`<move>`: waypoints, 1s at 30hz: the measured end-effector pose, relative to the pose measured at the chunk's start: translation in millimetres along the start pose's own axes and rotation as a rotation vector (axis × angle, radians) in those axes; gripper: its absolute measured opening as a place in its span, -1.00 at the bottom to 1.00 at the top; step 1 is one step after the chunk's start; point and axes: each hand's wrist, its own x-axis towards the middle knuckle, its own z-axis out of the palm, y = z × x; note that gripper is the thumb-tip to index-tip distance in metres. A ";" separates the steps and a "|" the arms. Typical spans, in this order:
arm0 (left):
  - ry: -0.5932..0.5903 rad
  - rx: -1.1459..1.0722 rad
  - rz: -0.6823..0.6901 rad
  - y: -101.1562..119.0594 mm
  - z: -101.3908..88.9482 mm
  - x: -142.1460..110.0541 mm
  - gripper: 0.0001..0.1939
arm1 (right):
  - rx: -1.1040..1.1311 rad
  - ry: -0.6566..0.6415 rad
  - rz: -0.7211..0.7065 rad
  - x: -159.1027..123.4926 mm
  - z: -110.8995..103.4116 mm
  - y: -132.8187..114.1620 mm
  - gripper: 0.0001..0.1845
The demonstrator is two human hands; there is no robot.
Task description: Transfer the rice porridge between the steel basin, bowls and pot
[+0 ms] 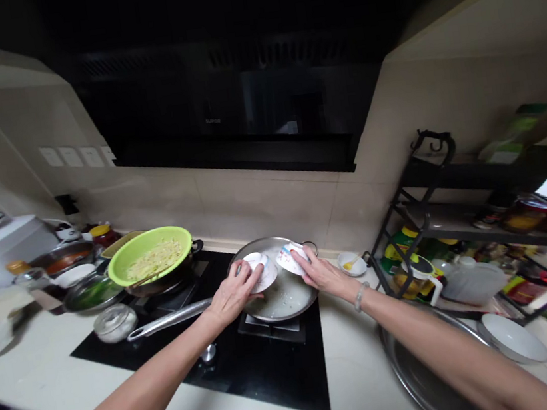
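Note:
My left hand (232, 293) grips a small white patterned bowl (263, 271), tilted over a steel pan (286, 297) that sits on the black gas hob (254, 362). My right hand (323, 272) holds a second white patterned bowl (290, 258), also tipped over the pan. The pan holds pale liquid and its long handle (168, 320) points left. Both wrists hover just above the pan's near rim.
A green colander of shredded vegetables (151, 253) rests on a pot at the left burner. Lids, pots and jars crowd the left counter. A black wire rack (435, 210) with bottles stands right; a large steel tray (417, 374) and white bowls (515, 338) lie near right.

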 end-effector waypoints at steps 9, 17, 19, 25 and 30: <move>0.450 -0.869 -0.917 23.5 3.8 18.4 -0.52 | 1.374 0.437 0.802 12.4 16.2 -0.5 -0.30; 0.218 -1.864 -1.267 117.5 -11.1 12.8 -0.62 | 1.944 0.584 1.125 -51.8 -21.2 24.9 -0.82; 0.093 -1.951 -1.285 146.8 -3.9 14.1 -0.60 | 2.048 0.614 1.105 -89.3 -40.8 30.6 -0.79; -0.093 -2.001 -1.344 195.5 71.1 40.4 -0.58 | 1.920 0.871 1.242 -233.5 -100.0 54.3 -0.80; -0.084 -1.910 -1.417 200.9 147.0 70.6 -0.63 | 1.589 1.209 1.372 -370.5 -124.0 67.4 -0.77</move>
